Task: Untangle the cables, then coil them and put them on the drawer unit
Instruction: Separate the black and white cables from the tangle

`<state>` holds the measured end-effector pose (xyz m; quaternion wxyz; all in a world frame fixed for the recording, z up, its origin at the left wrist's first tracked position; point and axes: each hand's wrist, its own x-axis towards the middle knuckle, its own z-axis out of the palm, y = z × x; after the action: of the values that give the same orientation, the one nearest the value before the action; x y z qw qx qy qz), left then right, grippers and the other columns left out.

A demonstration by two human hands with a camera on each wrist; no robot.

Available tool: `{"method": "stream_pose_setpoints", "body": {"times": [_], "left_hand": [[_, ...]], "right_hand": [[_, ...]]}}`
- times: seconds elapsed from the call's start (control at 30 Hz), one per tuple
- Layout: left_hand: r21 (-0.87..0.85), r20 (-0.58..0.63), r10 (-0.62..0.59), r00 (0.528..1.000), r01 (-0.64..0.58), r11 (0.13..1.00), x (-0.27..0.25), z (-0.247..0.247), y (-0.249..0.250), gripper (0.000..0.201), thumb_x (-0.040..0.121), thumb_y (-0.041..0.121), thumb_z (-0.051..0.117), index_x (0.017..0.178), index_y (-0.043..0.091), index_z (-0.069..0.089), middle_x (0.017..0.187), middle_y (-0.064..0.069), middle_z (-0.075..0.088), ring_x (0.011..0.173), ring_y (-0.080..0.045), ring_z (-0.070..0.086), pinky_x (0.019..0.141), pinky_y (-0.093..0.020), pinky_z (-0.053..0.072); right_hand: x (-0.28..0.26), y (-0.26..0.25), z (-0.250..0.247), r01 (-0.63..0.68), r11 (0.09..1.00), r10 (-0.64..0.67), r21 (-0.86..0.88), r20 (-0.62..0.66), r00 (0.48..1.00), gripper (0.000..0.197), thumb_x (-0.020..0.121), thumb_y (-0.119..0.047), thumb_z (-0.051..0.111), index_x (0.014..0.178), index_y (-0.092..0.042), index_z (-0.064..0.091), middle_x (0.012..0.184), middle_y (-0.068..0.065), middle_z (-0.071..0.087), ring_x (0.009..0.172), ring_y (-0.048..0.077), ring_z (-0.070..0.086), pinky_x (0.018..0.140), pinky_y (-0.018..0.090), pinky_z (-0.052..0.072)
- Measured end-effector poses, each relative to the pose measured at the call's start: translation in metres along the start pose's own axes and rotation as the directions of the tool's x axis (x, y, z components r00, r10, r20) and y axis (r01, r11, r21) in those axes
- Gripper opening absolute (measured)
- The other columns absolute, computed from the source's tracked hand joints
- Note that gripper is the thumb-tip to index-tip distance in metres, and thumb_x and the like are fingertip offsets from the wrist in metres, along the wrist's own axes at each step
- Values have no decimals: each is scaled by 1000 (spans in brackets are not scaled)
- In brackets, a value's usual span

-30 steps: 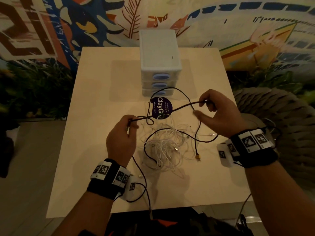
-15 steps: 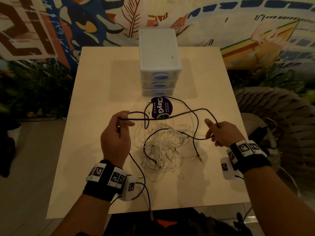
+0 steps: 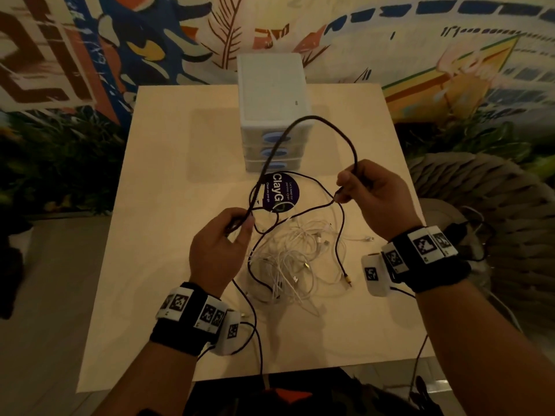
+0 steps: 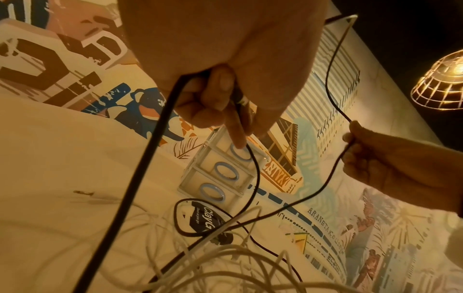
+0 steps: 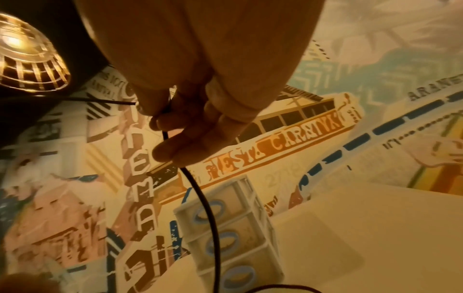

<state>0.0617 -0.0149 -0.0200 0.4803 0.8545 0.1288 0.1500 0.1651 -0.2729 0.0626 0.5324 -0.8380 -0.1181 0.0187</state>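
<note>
The black cable point(image 3: 312, 121), thin, light and limp, arches in front of the drawer unit point(image 3: 271, 85), pinched by the left hand point(image 3: 220, 250) and right hand point(image 3: 375, 196), so I would hold it near its plugs.

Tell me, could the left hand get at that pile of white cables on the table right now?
Probably not yet. The white cables lie in the open just beside the left hand, with nothing over them, but its grip is taken up pinching the black cable, which the right hand also holds.
</note>
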Motion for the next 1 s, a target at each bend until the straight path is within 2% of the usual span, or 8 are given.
{"method": "stream_pose_setpoints", "body": {"times": [0.2, 0.3, 0.4, 0.5, 0.6, 0.77, 0.9, 1.0], "left_hand": [[-26, 161, -70, 985, 75, 997, 1, 21, 10, 43, 75, 51, 85, 114, 41, 69, 110, 25, 71, 109, 1, 65, 97, -33, 54], [66, 161, 103, 982, -115, 991, 3, 30, 23, 43, 76, 57, 82, 109, 31, 71, 103, 21, 70, 92, 4, 62, 82, -6, 44], [242, 174, 252, 952, -289, 926, 6, 30, 34, 30, 84, 51, 70, 90, 22, 71, 78, 12, 65, 68, -7, 57, 58, -13, 32], [274, 198, 317, 928, -363, 891, 6, 30, 28, 22, 86, 36, 71, 88, 14, 73, 75, 1, 71, 63, -19, 65, 54, -11, 26], [238, 214, 285, 934, -333, 912, 6, 26, 22, 38, 92, 48, 54, 104, 20, 76, 88, 3, 75, 73, -16, 68, 61, -7, 30], [-144, 70, 44, 997, -33, 989, 10, 15, 39, 18, 96, 37, 70, 103, 24, 81, 96, 14, 78, 95, -4, 71, 86, -33, 57], [-322, 114, -39, 993, 74, 944, 14, 8, 42, 12, 94, 25, 74, 103, 22, 80, 98, 12, 78, 101, -8, 72, 93, -34, 56], [-360, 79, -11, 997, 39, 932, 11, 4, 40, 12, 95, 21, 73, 105, 18, 80, 97, 8, 79, 100, -13, 73, 91, -33, 56]], "right_hand": [[-5, -35, 26, 164, 986, -157, -28, 173, 972, 17, 100, -38, 59, 88, -27, 63, 76, -6, 67, 72, 13, 70, 74, 42, 58], [-8, -53, 39, 240, 971, -233, 5, 260, 937, 12, 100, -26, 62, 88, -25, 62, 79, -5, 66, 72, 11, 69, 69, 28, 56], [-12, -62, 50, 274, 960, -277, 54, 320, 906, 12, 100, -27, 62, 88, -26, 63, 81, 0, 67, 76, 17, 69, 69, 44, 56], [-15, -63, 54, 283, 957, -287, 66, 367, 885, 11, 100, -23, 63, 92, -17, 68, 83, -3, 68, 80, 11, 66, 74, 40, 55], [-18, -60, 52, 221, 964, -262, 150, 367, 893, 11, 99, -22, 64, 109, -17, 65, 92, -1, 70, 86, 12, 70, 80, 34, 58], [-16, -24, 55, 45, 997, -57, 55, 228, 972, 33, 96, -19, 66, 126, -28, 56, 92, -5, 66, 81, 10, 66, 75, 26, 54], [-16, 4, 71, -30, 988, 95, -151, 443, 891, 47, 90, -37, 74, 131, -37, 50, 95, -20, 61, 77, -8, 63, 65, 9, 47], [-12, 10, 79, -30, 983, 104, -182, 409, 907, 43, 90, -42, 74, 125, -38, 49, 92, -19, 65, 74, -5, 65, 63, 11, 45]]}}
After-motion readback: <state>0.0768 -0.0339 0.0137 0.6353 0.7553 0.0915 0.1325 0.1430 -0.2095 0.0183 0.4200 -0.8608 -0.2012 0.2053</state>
